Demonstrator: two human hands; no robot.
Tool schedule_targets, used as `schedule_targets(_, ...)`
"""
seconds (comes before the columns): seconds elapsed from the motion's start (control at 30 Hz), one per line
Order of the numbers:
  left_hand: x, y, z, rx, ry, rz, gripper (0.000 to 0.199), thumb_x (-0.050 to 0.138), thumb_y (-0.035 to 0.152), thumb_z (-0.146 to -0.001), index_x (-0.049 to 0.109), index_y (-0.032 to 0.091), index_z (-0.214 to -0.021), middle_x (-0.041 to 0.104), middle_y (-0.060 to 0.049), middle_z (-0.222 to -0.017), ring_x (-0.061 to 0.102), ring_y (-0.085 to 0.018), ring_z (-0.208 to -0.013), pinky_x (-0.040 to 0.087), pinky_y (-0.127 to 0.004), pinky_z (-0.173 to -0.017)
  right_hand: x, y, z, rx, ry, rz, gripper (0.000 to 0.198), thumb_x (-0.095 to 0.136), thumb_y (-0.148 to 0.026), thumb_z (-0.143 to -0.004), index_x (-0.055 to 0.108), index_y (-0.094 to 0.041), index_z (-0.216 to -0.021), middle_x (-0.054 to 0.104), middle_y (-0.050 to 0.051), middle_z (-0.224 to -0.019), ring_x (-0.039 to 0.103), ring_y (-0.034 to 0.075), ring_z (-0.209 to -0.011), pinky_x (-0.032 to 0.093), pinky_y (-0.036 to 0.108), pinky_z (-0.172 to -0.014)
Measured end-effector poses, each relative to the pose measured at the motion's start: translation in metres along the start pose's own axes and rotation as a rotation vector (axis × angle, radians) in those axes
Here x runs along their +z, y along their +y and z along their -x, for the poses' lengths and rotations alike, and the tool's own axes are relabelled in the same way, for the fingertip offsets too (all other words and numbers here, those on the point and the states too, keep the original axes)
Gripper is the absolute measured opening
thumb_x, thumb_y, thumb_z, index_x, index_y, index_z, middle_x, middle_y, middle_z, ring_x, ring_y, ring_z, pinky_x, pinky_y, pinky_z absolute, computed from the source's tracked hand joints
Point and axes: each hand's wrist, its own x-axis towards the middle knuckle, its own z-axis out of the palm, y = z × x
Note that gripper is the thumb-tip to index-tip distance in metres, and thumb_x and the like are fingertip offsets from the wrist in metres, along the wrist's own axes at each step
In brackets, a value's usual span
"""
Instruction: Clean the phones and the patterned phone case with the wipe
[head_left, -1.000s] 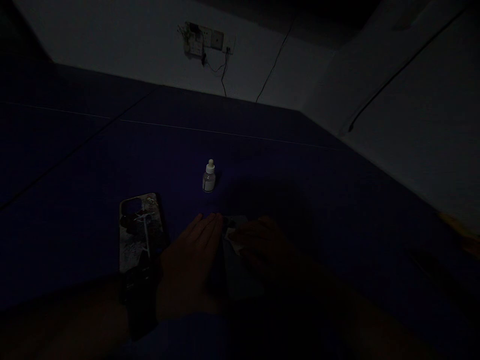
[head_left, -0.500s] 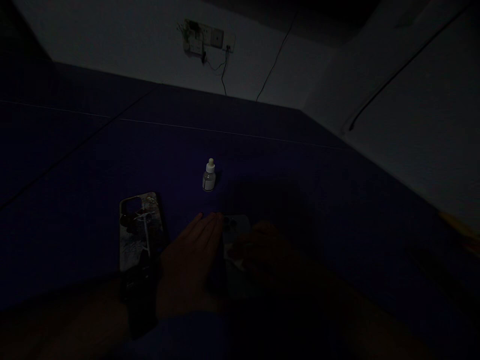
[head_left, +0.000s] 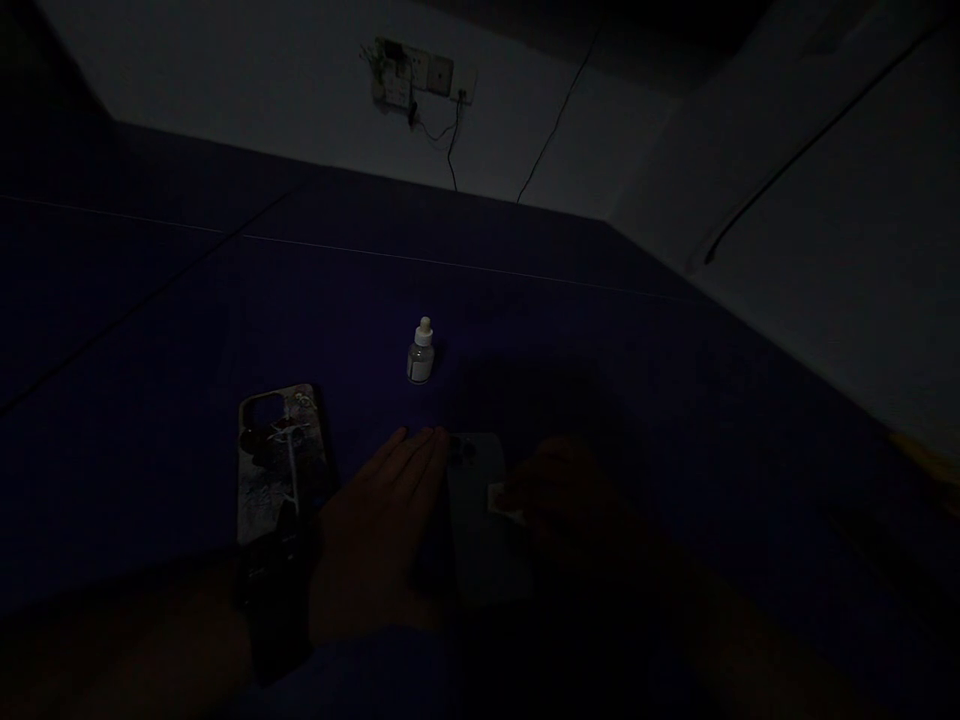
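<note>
A smartphone (head_left: 480, 540) lies back up on the dark blue surface, its camera lenses at the far end. My left hand (head_left: 382, 530) rests flat along the phone's left edge, fingers stretched out and holding nothing. Over the phone's right side, my right hand (head_left: 562, 495) pinches a small white wipe (head_left: 496, 497) against the back; most of its fingers are lost in the dark. To the left lies a patterned phone case (head_left: 274, 470), partly covered by the watch on my left wrist. Beyond my hands stands a small dropper bottle (head_left: 421, 362) with a white cap.
The dark blue surface (head_left: 315, 300) runs back to a pale wall with sockets (head_left: 427, 75) and hanging cables. A second wall (head_left: 840, 240) closes the right side. Something yellow (head_left: 926, 460) lies at the right edge. The whole scene is very dim.
My right hand has slid to the right with the white wipe, from the phone's middle to its right edge. More of the phone's back shows. My left hand has stayed in place.
</note>
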Motion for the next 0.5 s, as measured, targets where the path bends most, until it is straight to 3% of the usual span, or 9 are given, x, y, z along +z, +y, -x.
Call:
schedule_targets(0.07,-0.0008,0.0001,0.0001,-0.008,-0.01,0.003,0.129,0.067,0.08,-0.068,0.011,0.006,-0.158,0.032,-0.027,-0.158,0.033,-0.043,-0.146,0.026,-0.06,-0.119,-0.0017,0.0018,-0.0004,0.038,0.024,0.044,0.028,0.053,-0.016,-0.091,0.072,-0.026,-0.108,0.074,0.003,-0.1,0.057,0.022,-0.096,0.037,0.042,-0.086)
schedule_targets(0.17,-0.0009,0.0003,0.0003,-0.006,0.005,-0.001,0.127,0.067,0.078,-0.069,0.011,0.006,-0.158,0.033,-0.027,-0.158,0.035,-0.042,-0.145,0.026,-0.059,-0.119,-0.0021,0.0021,-0.0023,0.091,0.009,0.045,0.034,0.052,-0.013,-0.092,0.069,-0.026,-0.118,0.073,0.003,-0.114,0.057,0.023,-0.104,0.035,0.043,-0.089)
schedule_targets(0.23,-0.0001,0.0001,0.0003,0.0,0.008,-0.007,0.129,0.069,0.077,-0.067,0.011,0.006,-0.158,0.034,-0.028,-0.158,0.036,-0.043,-0.145,0.027,-0.059,-0.119,-0.0012,0.0013,-0.003,0.057,0.001,-0.011,0.035,0.052,-0.012,-0.093,0.068,-0.026,-0.121,0.072,0.002,-0.118,0.056,0.022,-0.105,0.036,0.042,-0.091)
schedule_targets(0.37,0.0019,-0.0008,0.0006,-0.003,0.014,-0.032,0.133,0.071,0.077,-0.064,0.01,0.005,-0.157,0.033,-0.029,-0.158,0.034,-0.043,-0.146,0.026,-0.059,-0.119,-0.0006,0.0037,-0.0018,-0.041,0.006,-0.087,0.03,0.053,-0.014,-0.091,0.071,-0.027,-0.11,0.075,0.0,-0.103,0.058,0.021,-0.098,0.037,0.04,-0.087)
schedule_targets(0.5,0.0016,-0.0005,0.0012,-0.004,0.007,-0.028,0.133,0.071,0.078,-0.064,0.01,0.005,-0.157,0.033,-0.029,-0.158,0.033,-0.044,-0.146,0.027,-0.06,-0.119,0.0006,0.0082,-0.0012,0.066,0.03,0.007,0.032,0.05,-0.014,-0.092,0.072,-0.026,-0.111,0.074,0.003,-0.108,0.06,0.023,-0.099,0.038,0.043,-0.087)
